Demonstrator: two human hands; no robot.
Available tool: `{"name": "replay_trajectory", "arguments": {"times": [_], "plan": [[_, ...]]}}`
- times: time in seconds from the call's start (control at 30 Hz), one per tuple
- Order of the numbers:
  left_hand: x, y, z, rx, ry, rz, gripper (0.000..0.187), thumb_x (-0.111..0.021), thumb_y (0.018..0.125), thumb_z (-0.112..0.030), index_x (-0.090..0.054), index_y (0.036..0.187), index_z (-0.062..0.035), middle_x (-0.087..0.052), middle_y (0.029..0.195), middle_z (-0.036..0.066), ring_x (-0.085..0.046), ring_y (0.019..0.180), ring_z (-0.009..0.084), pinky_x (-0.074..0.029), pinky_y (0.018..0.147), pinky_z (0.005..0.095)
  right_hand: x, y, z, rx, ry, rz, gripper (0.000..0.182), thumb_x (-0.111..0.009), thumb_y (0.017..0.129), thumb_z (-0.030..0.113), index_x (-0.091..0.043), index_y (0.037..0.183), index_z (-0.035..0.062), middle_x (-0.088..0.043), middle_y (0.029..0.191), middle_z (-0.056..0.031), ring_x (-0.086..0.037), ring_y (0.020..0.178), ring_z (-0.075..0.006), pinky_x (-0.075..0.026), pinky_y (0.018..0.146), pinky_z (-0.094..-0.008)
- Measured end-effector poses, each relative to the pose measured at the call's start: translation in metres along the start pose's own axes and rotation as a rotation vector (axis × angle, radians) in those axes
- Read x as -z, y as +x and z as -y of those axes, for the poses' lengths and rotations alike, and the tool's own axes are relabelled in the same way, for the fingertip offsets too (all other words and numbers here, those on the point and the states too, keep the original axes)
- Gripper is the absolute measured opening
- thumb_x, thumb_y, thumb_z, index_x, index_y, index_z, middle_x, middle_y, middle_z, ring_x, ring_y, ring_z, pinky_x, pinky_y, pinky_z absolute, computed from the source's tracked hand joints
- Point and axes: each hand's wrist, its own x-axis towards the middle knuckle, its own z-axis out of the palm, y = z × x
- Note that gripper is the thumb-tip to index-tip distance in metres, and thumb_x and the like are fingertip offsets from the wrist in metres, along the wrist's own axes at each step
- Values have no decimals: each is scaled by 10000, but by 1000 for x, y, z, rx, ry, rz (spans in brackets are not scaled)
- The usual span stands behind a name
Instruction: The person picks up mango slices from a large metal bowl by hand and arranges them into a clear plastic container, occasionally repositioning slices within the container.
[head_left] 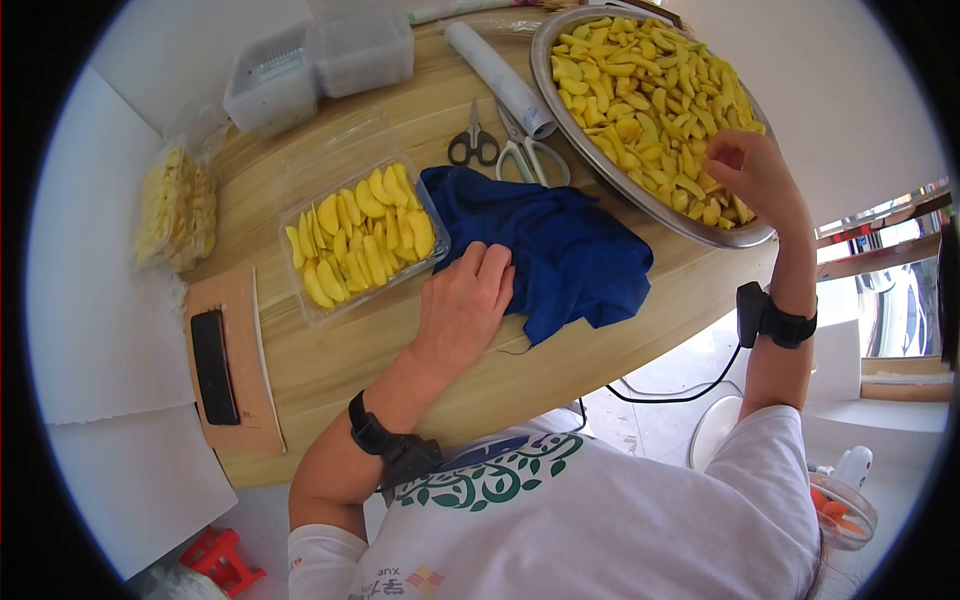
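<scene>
My left hand (466, 301) rests closed at the near edge of a blue cloth (560, 255), close to the right side of a clear plastic box (440, 240); what its curled fingers hold, if anything, is hidden. Rows of yellow slices (355, 235) fill the box. Over the right rim of a large metal tray (590, 150), my right hand (752, 170) is bent with its fingers curled together above many loose yellow slices (650, 100). Nothing can be made out between those fingers.
Black-handled scissors (473, 145), white-handled scissors (530, 155) and a film roll (498, 78) lie behind the cloth. Stacked clear containers (320, 65) stand at the back left. A packed box (177, 210) and a phone (214, 366) are at the left.
</scene>
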Motion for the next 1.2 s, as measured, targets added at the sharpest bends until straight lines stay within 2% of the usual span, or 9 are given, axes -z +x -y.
{"name": "replay_trajectory", "arguments": {"times": [0.23, 0.33, 0.63, 0.73, 0.8, 0.83, 0.9, 1.03, 1.2], "plan": [[0, 0, 0, 9, 6, 1, 141, -701, 871, -63, -572, 927, -74, -565, 818, 83, -616, 647, 295, -481, 552, 402, -5, 7, 13, 57, -59, -35, 170, -698, 837, 141, -657, 824, -24, -628, 705, -92, -579, 647, -185, -461, 608, -335], [0, 0, 1, -7, 5, -6, 138, -701, 872, -63, -574, 927, -75, -566, 817, 82, -616, 644, 290, -482, 550, 399, -5, 9, 22, -61, -219, 48, 211, -720, 801, 177, -658, 812, -24, -613, 692, -105, -583, 646, -218, -473, 621, -350], [0, 0, 2, -34, 23, -4, 147, -690, 877, -90, -562, 947, -72, -544, 808, 86, -623, 646, 271, -500, 537, 390, -15, 9, 16, -31, -282, 11, 234, -733, 723, 199, -666, 804, -11, -657, 812, -150, -650, 775, -310, -511, 697, -416], [-1, 0, 2, -17, -3, -20, 136, -700, 878, -68, -576, 933, -74, -562, 816, 83, -612, 638, 288, -480, 545, 392, -11, 9, 12, 39, -257, -20, 222, -730, 728, 180, -655, 804, -15, -625, 735, -119, -626, 704, -258, -503, 665, -373], [-2, -1, 2, -14, -4, -16, 137, -700, 877, -68, -576, 932, -74, -562, 818, 82, -611, 637, 288, -479, 544, 391, -5, 9, 13, -50, -111, 92, 192, -717, 762, 152, -639, 802, -20, -590, 683, -59, -569, 644, -156, -470, 618, -306], [-2, -1, 3, -12, -5, -11, 137, -701, 877, -68, -576, 932, -73, -562, 819, 82, -611, 636, 288, -479, 544, 390, -6, 8, 13, -51, -112, 92, 192, -717, 762, 152, -639, 802, -20, -590, 683, -59, -569, 644, -156, -470, 618, -306], [-2, -1, 2, -10, -4, -15, 139, -702, 875, -67, -576, 933, -74, -562, 818, 81, -611, 638, 288, -479, 545, 391, -9, 5, 12, -19, 107, 55, 148, -696, 801, 111, -635, 818, -23, -560, 668, -10, -503, 627, -82, -424, 583, -256], [-3, -1, 2, -6, 4, -17, 146, -705, 867, -60, -576, 935, -74, -565, 819, 79, -616, 651, 289, -482, 551, 398, -9, 12, -2, -46, 158, 100, 107, -679, 828, 79, -647, 843, -23, -578, 693, -1, -505, 646, -67, -416, 586, -251], [-3, -1, 1, -9, 22, -16, 131, -691, 883, -91, -576, 946, -86, -565, 831, 75, -630, 670, 288, -494, 554, 404, -5, 3, 25, 63, 221, -42, 190, -697, 864, 50, -675, 1046, 2, -583, 754, 18, -515, 703, -42, -420, 622, -219]]}}
